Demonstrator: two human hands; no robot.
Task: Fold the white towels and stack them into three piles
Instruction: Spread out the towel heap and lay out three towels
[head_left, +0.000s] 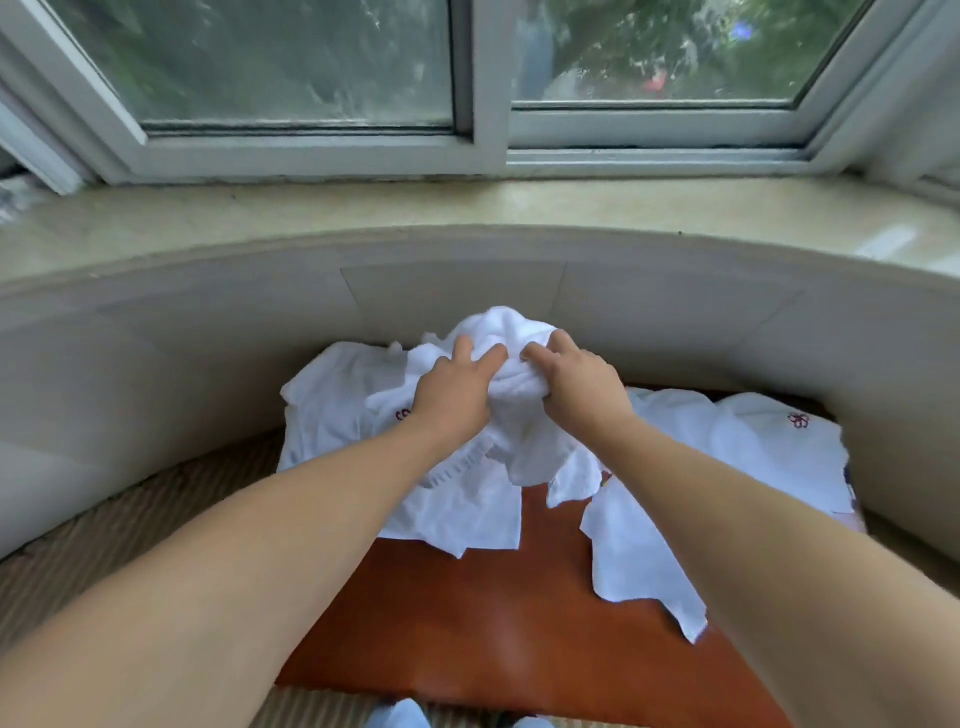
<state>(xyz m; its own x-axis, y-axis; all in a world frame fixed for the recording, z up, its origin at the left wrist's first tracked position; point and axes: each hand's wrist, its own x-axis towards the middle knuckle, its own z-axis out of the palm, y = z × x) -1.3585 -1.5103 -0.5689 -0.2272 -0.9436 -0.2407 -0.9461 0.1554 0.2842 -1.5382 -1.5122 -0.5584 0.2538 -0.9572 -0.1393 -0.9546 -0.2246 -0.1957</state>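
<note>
1. My left hand (457, 387) and right hand (576, 387) are both closed on the same bunched white towel (501, 332), fingers dug into its folds, the two hands almost touching at the fingertips.
2. That towel is lifted into a crumpled peak at the far edge of the table, close to the curved wall (208, 332) under the window sill (467, 208); its loose end hangs down between my forearms.
3. Beneath it lies a heap of other white towels (452, 504), unfolded and overlapping, spread across the far half of the reddish-brown table (467, 634).
4. To my right, another towel (769, 441) lies flat with a small red flower emblem (799, 420) near its far corner; a similar red mark shows by my left wrist, though I can't quite make out its shape.
5. One ragged towel corner (649, 566) drapes toward me under my right forearm.
6. The near half of the table is bare wood.
7. Beyond the sill, the window (467, 78) shows blurred green trees.
</note>
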